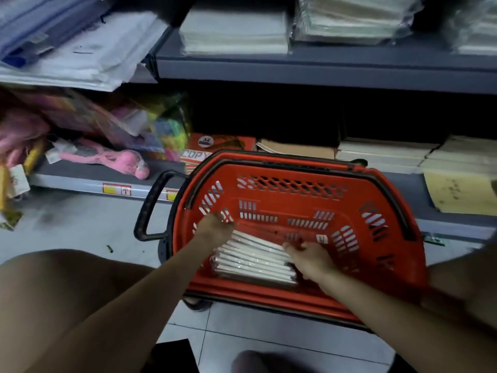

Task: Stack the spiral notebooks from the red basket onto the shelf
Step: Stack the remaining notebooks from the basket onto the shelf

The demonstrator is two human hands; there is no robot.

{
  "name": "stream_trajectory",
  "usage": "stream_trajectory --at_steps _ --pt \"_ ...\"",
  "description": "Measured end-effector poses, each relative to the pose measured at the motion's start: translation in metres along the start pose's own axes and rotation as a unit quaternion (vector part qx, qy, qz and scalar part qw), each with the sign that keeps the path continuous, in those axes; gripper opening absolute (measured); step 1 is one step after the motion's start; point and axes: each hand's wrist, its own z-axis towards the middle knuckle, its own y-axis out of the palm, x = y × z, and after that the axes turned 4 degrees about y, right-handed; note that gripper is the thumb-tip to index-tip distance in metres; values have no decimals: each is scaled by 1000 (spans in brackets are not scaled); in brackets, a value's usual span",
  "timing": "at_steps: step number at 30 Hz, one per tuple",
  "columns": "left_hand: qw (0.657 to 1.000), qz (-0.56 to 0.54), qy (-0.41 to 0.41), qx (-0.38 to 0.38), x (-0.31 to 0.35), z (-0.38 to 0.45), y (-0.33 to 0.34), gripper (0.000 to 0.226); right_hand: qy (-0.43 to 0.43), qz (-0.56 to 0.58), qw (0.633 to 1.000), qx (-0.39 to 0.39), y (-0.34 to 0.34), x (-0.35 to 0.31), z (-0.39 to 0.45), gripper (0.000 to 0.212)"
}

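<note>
The red basket (295,200) sits on the tiled floor (86,224), directly in front of the low shelf (88,175). Its black handle (152,205) projects to the left.

A pack of notebooks (254,261), wrapped in clear plastic, lies at the near end of the basket bottom, page edges up. No other notebooks are visible in the basket.

Both hands reach into the basket:
- Left hand (215,227): placed at the pack's far left corner, fingers curled down over the edge. The hand is closed around that corner.
- Right hand (312,258): placed at the pack's right end, fingers curled over the top edge, gripping it.

The pack rests on the basket bottom; whether it is lifted clear cannot be told.

On the low shelf behind the basket: a red paper ream (215,148) marked A4, then stacks of pale paper and booklets (382,153) to the right. A pink toy (118,158) and coloured packets lie to the left. The upper shelf (322,68) carries wrapped paper stacks (349,20).
</note>
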Motion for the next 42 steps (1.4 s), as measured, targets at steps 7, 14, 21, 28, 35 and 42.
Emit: stream_trajectory --at_steps 7,14,21,28,35,42 --pt "1000 23 -10 -11 21 -34 -5 35 64 106 990 -72 5 -7 9 32" --pt "989 -122 -73 37 31 -52 -6 15 65 205 976 -19 2 -10 -16 15" --pt "944 -316 -91 30 39 -107 -26 18 15 319 944 84 -3 -4 -57 13" --pt "871 -487 -37 -60 52 -167 -62 18 -46 450 891 26 -29 -22 -121 4" --pt "794 -580 97 -156 65 -193 -94 27 -196 463 864 21 -50 -54 -180 33" --pt "731 -621 212 -187 74 -198 -117 77 -296 445 845 33 -62 -78 -204 33"
